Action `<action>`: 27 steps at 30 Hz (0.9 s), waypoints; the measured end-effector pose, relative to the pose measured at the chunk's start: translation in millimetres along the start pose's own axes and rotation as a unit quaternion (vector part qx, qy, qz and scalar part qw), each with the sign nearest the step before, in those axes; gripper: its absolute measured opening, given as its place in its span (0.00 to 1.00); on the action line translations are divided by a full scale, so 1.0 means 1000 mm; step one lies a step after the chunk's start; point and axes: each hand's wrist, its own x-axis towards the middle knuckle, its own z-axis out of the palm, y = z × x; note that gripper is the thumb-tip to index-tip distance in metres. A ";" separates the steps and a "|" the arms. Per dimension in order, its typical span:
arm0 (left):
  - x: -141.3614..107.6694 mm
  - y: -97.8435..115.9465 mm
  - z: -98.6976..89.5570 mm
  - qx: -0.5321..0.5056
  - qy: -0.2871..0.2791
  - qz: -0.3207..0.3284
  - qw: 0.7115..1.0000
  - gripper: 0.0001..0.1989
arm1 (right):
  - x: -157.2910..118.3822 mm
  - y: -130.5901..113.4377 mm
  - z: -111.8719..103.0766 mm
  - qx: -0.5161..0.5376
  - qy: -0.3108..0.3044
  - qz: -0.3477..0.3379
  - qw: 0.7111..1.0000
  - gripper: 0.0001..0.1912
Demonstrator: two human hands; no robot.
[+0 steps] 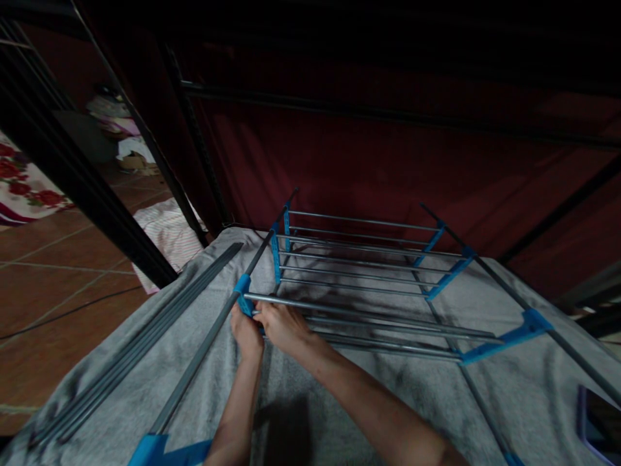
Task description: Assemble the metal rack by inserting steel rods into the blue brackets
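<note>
A partly assembled rack of grey metal tubes and blue plastic brackets lies on a grey cloth. My left hand (246, 333) is closed around the lower part of a blue bracket (243, 286) on the rack's left side tube (208, 349). Right beside it, my right hand (281, 323) pinches the left end of a metal rod at that bracket; the fingertips partly hide the joint. Just above my right hand, an upper crossbar (369, 314) runs from this bracket toward the blue bracket on the right (509, 338).
Several loose grey tubes (145, 340) lie along the left of the grey cloth (121, 414). A phone-like dark object (599, 421) rests at the lower right. Behind stands a dark red panel (339, 162) with black frame bars. A striped cloth (167, 236) is on the tiled floor.
</note>
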 end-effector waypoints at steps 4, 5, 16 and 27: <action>0.000 -0.001 0.000 0.018 -0.002 0.012 1.000 0.11 | -0.002 0.000 0.000 -0.004 0.006 0.008 1.000 0.11; 0.000 -0.001 0.000 0.024 -0.003 0.015 1.000 0.11 | -0.002 -0.001 0.000 -0.006 0.009 0.008 1.000 0.11; 0.002 -0.010 -0.002 0.078 -0.025 0.049 0.995 0.05 | -0.005 -0.006 0.002 -0.047 0.032 0.019 0.998 0.12; 0.003 -0.012 0.000 0.004 -0.027 0.017 0.999 0.16 | -0.014 -0.007 0.008 -0.118 0.069 -0.001 0.991 0.16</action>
